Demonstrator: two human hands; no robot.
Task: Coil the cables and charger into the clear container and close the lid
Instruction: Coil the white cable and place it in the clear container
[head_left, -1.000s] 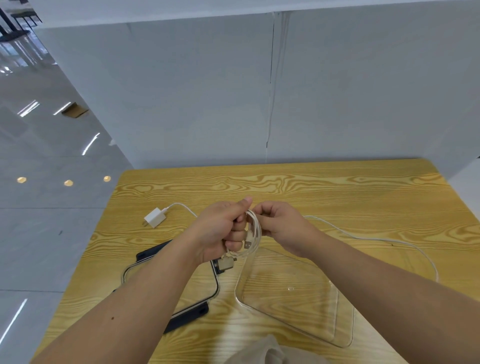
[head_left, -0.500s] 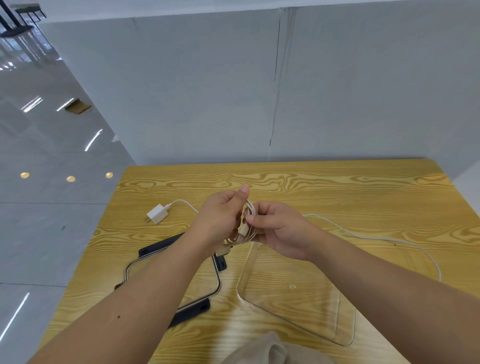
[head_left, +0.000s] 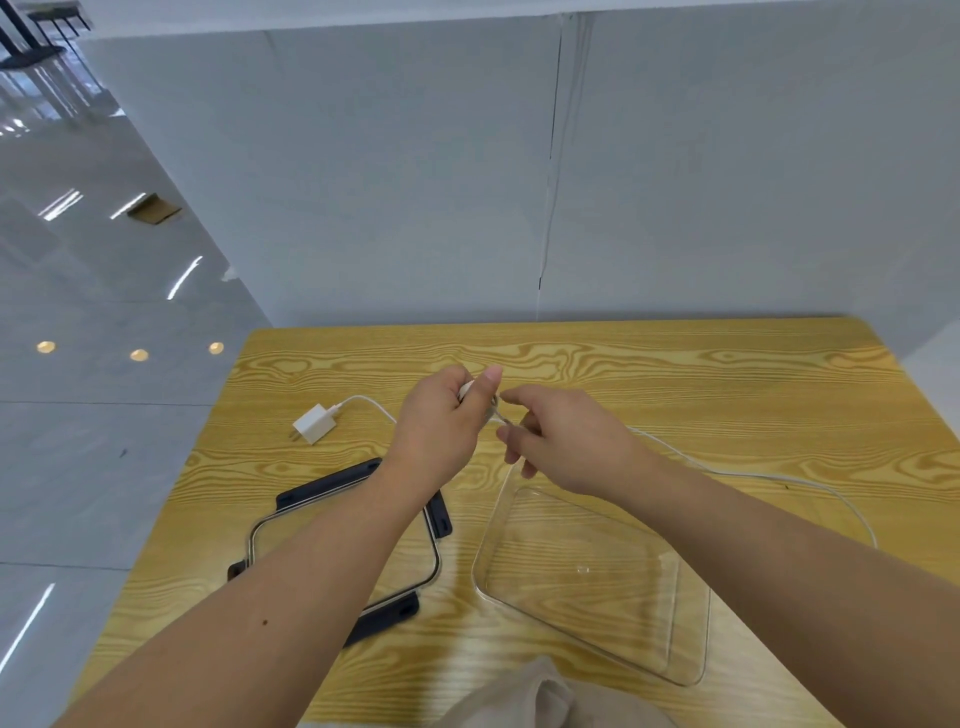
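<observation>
A small bundle of white cable (head_left: 480, 399) is being held in the left hand (head_left: 441, 421), whose fingers (head_left: 488, 382) are being curled around it, the thumb being pressed over the top; only a sliver of the bundle is being shown between thumb and palm, so how many turns are being held cannot be told. Just beside it, the fingers (head_left: 511, 439) of the right hand (head_left: 561, 441) are being kept bent and loosely together around a short stretch of the cable, though whether it is being truly pinched cannot be told. Both hands are being held above the tabletop (head_left: 727, 395), near the far corner of the clear container (head_left: 696, 654). From behind the right hand, a long slack run of cable (head_left: 810, 483) is being left trailing across the tabletop and around the right forearm. From behind the left hand, another run is being led to the white charger (head_left: 314, 425), which is lying on the tabletop well apart from the container. The container is being shown with nothing inside it, and the lid (head_left: 332, 486), dark-clipped, is lying beside it under the left forearm. By this judgement, the task is being kept at an early stage: coiling is under way, while most of the cable, the charger, the loading and the closing of the lid are being left undone.
</observation>
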